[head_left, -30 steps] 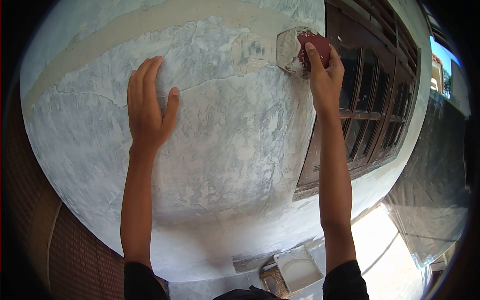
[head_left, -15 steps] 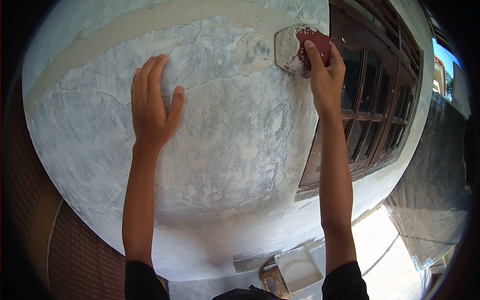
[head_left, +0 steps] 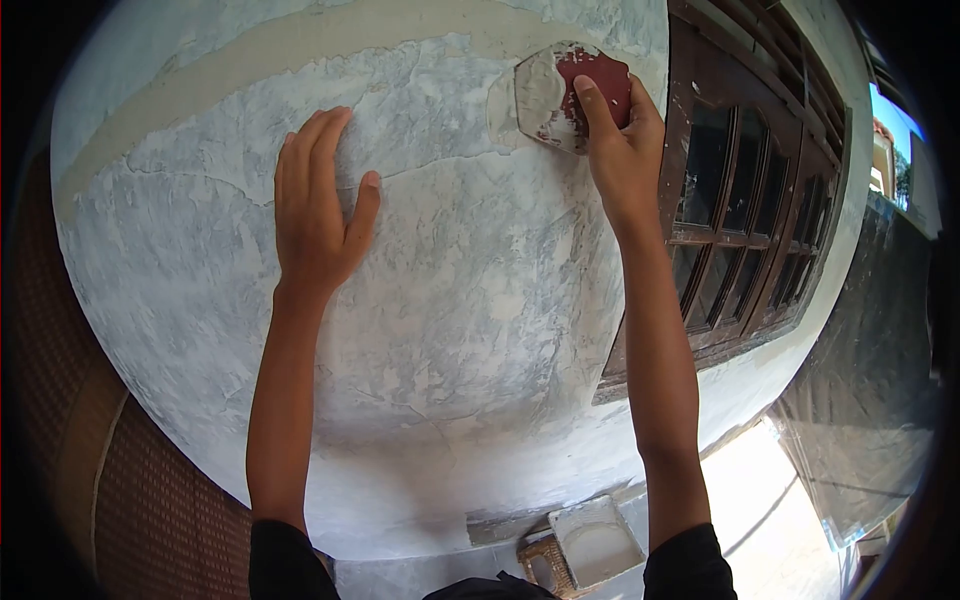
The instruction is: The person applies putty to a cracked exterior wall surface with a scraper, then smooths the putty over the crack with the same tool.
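A dark red scraper, smeared with pale paste over its left part, lies against the upper wall beside the window. My right hand grips its right side, thumb on the face. Fresh beige paste shows on the wall just left of the scraper. My left hand rests on the grey, patchy wall, fingers pointing up and thumb apart, holding nothing. A beige band of paste curves across the top of the wall.
A dark wooden window stands right of my right arm. Below are a square tray with pale paste and a woven basket. Plastic sheeting hangs at the right; brown woven panels stand at the lower left.
My right hand and the scraper have moved left along the wall, over part of the beige paste patch. My left hand appears slightly farther right in view.
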